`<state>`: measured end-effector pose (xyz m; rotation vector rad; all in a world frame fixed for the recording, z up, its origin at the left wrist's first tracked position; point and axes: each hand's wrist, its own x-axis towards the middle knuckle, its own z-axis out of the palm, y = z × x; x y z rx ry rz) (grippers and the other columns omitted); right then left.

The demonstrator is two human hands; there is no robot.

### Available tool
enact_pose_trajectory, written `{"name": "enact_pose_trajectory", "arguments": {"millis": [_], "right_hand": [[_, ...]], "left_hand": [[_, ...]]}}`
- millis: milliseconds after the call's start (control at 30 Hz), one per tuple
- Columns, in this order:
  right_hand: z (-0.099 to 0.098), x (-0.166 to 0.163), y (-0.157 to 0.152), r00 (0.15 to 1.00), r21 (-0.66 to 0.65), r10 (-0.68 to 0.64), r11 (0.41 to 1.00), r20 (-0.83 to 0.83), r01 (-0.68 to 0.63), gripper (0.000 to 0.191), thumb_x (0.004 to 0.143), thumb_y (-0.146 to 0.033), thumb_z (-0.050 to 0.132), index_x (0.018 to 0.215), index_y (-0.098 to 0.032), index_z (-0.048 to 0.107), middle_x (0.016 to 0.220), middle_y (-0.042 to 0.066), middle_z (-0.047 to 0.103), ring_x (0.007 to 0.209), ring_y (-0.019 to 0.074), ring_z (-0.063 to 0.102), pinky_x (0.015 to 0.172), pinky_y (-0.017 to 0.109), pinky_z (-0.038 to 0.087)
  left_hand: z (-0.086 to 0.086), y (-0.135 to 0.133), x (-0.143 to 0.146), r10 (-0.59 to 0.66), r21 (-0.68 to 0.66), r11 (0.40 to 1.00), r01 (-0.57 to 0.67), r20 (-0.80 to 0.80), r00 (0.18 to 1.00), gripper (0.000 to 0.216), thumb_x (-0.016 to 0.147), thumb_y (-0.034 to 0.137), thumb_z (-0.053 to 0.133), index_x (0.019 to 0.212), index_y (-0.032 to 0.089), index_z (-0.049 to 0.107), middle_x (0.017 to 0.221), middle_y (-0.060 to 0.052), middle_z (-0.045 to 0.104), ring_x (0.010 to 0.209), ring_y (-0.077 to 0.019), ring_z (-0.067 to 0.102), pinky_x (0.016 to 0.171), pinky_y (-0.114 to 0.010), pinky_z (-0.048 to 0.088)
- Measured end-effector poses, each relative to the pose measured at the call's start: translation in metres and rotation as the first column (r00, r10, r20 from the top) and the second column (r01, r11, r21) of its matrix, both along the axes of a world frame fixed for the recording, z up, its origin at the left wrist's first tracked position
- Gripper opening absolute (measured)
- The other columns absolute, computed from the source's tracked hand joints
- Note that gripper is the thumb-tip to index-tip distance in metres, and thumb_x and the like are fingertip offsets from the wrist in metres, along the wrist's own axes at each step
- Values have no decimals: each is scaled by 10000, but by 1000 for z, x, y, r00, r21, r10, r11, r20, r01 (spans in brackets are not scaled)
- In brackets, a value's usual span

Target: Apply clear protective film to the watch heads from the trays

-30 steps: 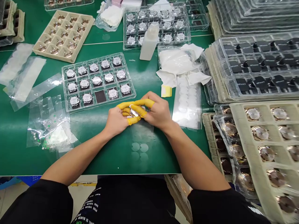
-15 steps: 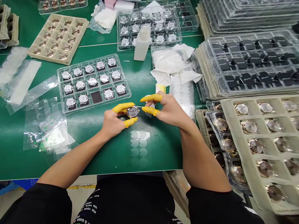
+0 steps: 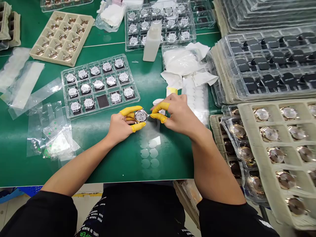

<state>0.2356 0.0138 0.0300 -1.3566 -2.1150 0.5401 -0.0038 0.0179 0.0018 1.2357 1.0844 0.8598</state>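
My left hand (image 3: 122,123), with yellow finger cots, grips a round silver watch case (image 3: 141,115) just above the green table. My right hand (image 3: 177,113), also in yellow cots, pinches at the case's right edge with thumb and forefinger; whatever lies between those fingertips is too small to name. Directly behind the hands lies a clear tray of silver watch cases (image 3: 100,85) with one dark empty pocket (image 3: 102,101). A clear film strip with round stickers (image 3: 148,153) lies on the table below the hands.
A white bottle (image 3: 151,41) stands behind, beside white wipes (image 3: 184,62). Another clear tray of cases (image 3: 159,23) and a beige tray (image 3: 61,36) sit at the back. Stacked trays (image 3: 266,59) and trays of gold cases (image 3: 276,144) fill the right. Plastic bags (image 3: 49,131) lie left.
My hands parted from a tight clasp half a second ago. My right thumb and forefinger have since come back to the case's right edge, while my left hand kept holding it.
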Motion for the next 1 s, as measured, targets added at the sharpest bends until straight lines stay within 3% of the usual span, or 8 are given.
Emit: {"name": "enact_pose_trajectory", "arguments": {"millis": [67,133,200,267,367,433,633,1000], "right_hand": [[10,1,-3,996,19,22,1000,-92,-20,132,916,-333,737,809,-258,750,1130,61,794,1070,314,599,1017,585,398],[19,-2,-6,954,-34,4,999,-301,-15,188,908,-406,763,795,-257,748,1208,67,779,1110,315,624,1007,567,457],[21,-9,-7,856,-163,-118,986,-503,40,259,872,-492,799,797,-249,752,1203,79,769,1074,293,663,934,514,526],[17,-20,-7,762,-343,-284,935,-582,87,313,796,-528,855,787,-231,760,1163,88,773,1013,271,689,854,459,559],[8,-38,-7,727,-571,-417,820,-546,41,315,678,-474,915,781,-204,789,1016,84,794,913,238,699,778,391,559],[4,-45,-8,737,-622,-432,782,-520,20,289,661,-439,900,787,-196,806,913,67,792,825,206,683,724,353,539],[4,-49,-10,755,-618,-448,783,-479,72,217,657,-383,848,778,-205,823,829,39,785,694,155,623,627,302,480],[0,-50,-9,758,-623,-469,775,-453,108,251,675,-415,865,786,-199,803,849,53,792,740,187,665,664,333,511]], "left_hand": [[2,2,1,7,-61,998,-7,5,1000,701,590,341,971,1237,170,763,959,-45,823,871,-186,794,896,-339,695],[3,4,1,5,-93,996,-4,11,1000,706,574,314,973,1232,167,764,953,-46,821,859,-185,790,880,-336,695],[4,4,1,-13,-105,994,15,18,1000,694,572,281,966,1226,167,766,956,-47,821,857,-186,789,871,-333,694],[3,5,1,-42,-98,994,44,20,999,672,585,251,950,1227,167,769,943,-43,818,838,-177,785,861,-327,693],[1,5,0,-71,-75,995,71,11,997,669,594,237,939,1238,165,771,932,-41,815,810,-169,778,858,-328,693],[0,5,0,-82,-71,994,82,2,997,690,586,242,947,1248,165,769,954,-46,818,816,-172,779,868,-334,693],[0,5,0,-94,-96,991,95,18,995,736,559,245,971,1262,163,767,992,-55,828,825,-175,783,873,-330,696],[0,4,0,-88,-89,992,90,25,996,727,556,228,968,1255,162,780,971,-49,826,825,-177,781,890,-346,699]]}}
